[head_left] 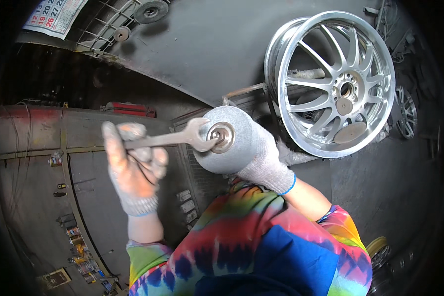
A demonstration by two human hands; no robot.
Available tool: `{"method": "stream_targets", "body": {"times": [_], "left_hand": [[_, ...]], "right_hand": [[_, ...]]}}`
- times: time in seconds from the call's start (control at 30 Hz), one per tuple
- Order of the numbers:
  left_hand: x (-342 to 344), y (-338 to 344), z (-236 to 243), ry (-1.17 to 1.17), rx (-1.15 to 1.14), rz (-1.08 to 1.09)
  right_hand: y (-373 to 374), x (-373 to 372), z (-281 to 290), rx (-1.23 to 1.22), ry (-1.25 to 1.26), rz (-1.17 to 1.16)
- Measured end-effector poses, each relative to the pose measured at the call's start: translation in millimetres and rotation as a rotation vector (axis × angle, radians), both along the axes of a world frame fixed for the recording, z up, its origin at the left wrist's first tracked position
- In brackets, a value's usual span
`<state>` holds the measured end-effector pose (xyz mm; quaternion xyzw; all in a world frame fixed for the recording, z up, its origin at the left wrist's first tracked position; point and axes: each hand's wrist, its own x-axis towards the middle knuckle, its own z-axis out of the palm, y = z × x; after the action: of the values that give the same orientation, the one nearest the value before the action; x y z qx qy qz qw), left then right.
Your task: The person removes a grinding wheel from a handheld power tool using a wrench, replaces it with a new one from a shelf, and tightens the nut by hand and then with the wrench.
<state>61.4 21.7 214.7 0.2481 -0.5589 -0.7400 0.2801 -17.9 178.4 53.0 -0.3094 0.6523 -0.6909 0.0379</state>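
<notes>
My gloved left hand (133, 167) holds a steel open-end wrench (167, 139) by the end of its handle, index finger raised along it. The wrench's jaw overlaps a round grey abrasive wheel (219, 165), just at the metal flange and nut (219, 136) in its middle; whether the jaw grips the nut I cannot tell. My gloved right hand (266, 170) is closed on the wheel or what carries it from behind, its fingers mostly hidden by the disc.
A polished alloy rim (330, 61) rests on a padded stand at the upper right, with small discs on it. More rims (407, 111) lie further right. A wire rack (103, 34) holds discs at the top; a red object (130, 108) and shelves with small items (76, 239) are left.
</notes>
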Motion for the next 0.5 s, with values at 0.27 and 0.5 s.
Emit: {"method": "stream_targets", "body": {"times": [0.27,0.5], "left_hand": [[53.1,11.8,-47.6,0.129,0.321,0.108],[60.7,28.2,-59.1,0.020,0.370,0.087]], "right_hand": [[1.6,6.4,-1.7,0.274,0.195,-0.056],[3.2,10.0,-3.4,0.237,0.014,0.040]]}}
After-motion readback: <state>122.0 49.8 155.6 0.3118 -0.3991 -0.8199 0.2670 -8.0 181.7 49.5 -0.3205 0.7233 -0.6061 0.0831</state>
